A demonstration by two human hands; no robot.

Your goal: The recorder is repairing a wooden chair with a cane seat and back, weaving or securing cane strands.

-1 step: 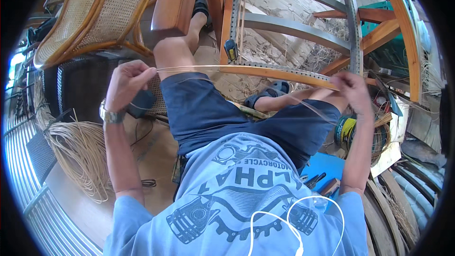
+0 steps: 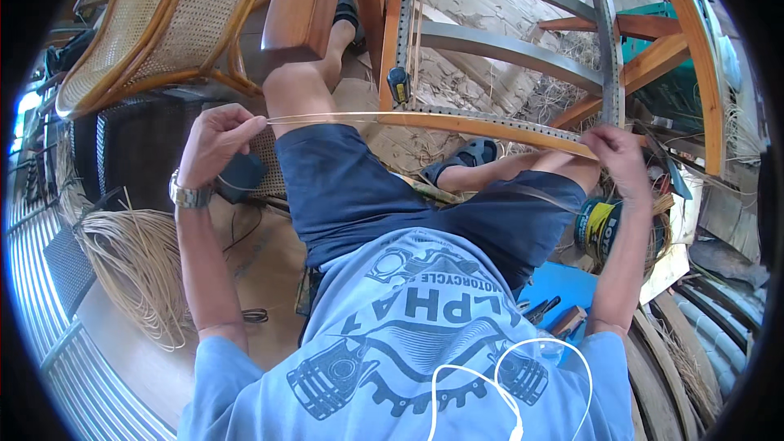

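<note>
My left hand, a watch at its wrist, pinches the end of a thin pale cane strand between thumb and fingertips. The strand stretches right toward the wooden seat frame, whose near rail has a row of small holes. At the rail's right end, by the corner, my right hand is closed in a pinch. The strand appears to run along the rail to it, though fingers hide the hold. Part of a strand hangs over my right thigh. Other strands run lengthwise beside the frame's left rail.
A black and yellow tool sits on the left rail. At left are a woven cane chair and a coil of cane. A labelled can and a blue tray with hand tools lie right of my lap.
My right hand has shifted slightly right and down. The blurred strand sagging across my lap shows less now. My left hand has hardly moved.
</note>
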